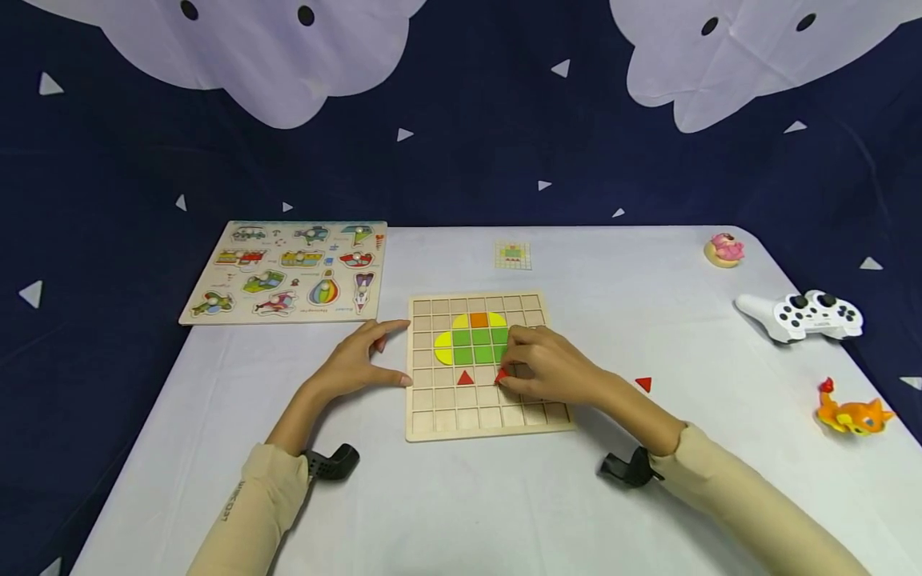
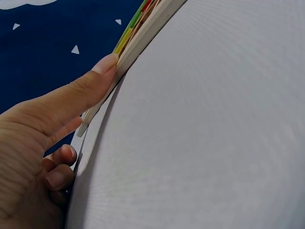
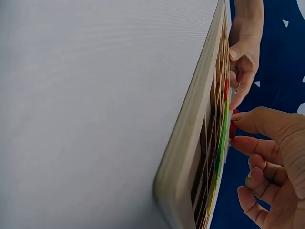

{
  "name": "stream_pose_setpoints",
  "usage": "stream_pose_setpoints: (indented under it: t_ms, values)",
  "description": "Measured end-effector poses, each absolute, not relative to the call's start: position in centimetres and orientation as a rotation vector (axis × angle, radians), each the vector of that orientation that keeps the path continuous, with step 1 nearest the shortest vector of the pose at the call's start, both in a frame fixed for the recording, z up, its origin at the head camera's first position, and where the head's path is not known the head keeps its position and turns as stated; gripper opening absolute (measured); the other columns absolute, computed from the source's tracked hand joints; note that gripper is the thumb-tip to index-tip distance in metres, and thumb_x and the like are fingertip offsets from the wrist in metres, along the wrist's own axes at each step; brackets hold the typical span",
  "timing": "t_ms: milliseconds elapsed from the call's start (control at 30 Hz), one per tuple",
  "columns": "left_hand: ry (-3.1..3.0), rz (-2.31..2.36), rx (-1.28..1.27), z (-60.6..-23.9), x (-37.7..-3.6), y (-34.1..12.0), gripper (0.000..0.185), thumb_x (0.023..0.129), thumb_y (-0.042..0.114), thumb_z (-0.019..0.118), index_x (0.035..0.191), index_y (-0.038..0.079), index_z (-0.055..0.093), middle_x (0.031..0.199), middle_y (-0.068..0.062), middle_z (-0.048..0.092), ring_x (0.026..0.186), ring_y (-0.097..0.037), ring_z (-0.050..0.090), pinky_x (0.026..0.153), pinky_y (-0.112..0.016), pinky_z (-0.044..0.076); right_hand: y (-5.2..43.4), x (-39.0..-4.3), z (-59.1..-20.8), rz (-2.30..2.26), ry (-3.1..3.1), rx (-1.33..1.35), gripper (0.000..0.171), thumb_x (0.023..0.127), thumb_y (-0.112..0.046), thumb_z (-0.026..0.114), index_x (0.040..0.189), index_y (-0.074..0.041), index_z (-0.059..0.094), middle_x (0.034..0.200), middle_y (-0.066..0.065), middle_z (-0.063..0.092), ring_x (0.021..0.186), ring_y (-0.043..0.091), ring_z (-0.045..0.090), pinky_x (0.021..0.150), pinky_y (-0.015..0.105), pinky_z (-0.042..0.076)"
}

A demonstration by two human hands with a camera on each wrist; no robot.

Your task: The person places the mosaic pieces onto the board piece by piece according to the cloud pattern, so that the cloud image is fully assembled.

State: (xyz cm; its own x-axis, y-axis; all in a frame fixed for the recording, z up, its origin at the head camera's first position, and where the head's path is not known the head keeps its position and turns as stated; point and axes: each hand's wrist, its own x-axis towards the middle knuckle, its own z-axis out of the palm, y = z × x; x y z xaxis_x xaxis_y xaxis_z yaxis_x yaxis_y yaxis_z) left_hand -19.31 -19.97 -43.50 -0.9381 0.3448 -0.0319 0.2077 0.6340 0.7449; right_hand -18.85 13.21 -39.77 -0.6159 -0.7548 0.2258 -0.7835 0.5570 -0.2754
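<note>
white worktop (image 1: 504, 496) w/ dark blue backdrop behind, pale cloud shapes hung on it.

hard to make out: the small pattern card (image 1: 513, 255) at the far side is too tiny to read beyond a coloured grid figure. both wrist views are side-on, so the grid board (image 1: 484, 364) shows there only as an edge w/ slivers of colour. right hand (image 1: 551, 366) covers several cells of the board, so what lies under it can't be told. left wrist view shows only the thumb on the board's edge and a few curled fingertips; rest of that hand is cut off.

board contents: wooden grid board near centre of worktop holds a block of green squares (image 1: 481, 346) w/ an orange square (image 1: 479, 321) on top, yellow curved pieces at the top corners and left side, and one red triangle (image 1: 465, 378) seated in the row below the green.

grips: right hand pinches a 2nd red triangle piece (image 1: 501, 376) betw. thumb and forefinger, right at the board surface just below the green block, a little right of the seated triangle. left hand (image 1: 358, 364) lies flat-ish on the worktop, fingers straight, thumb and forefinger touching the board's left edge, holding nothing.

another spare red triangle (image 1: 643, 385) lies on the worktop just right of the board. peg puzzle board (image 1: 288, 272) w/ vehicle pics sits far left, partly off the worktop's edge. white game controller (image 1: 803, 316), orange toy (image 1: 853, 412) and pink toy (image 1: 723, 250) sit along the right side, well apart from the board.
</note>
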Motion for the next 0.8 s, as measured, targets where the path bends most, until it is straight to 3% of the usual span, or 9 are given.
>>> stream_pose_setpoints:
  t_ms: [800]
  values:
    - [2.684, 1.19, 0.468, -43.7, -19.4, -20.1, 0.089, 0.067, 0.035, 0.092, 0.144, 0.017, 0.052, 0.091, -0.004, 0.04, 0.082, -0.019, 0.038, 0.074, -0.036, 0.03, 11.1, -19.0, -40.4, 0.542, -2.805, 1.323, 0.013, 0.086, -0.022, 0.075, 0.093, -0.012, 0.075, 0.092, -0.003, 0.059, 0.079, 0.008, 0.052, 0.076, 0.029, 0.039]
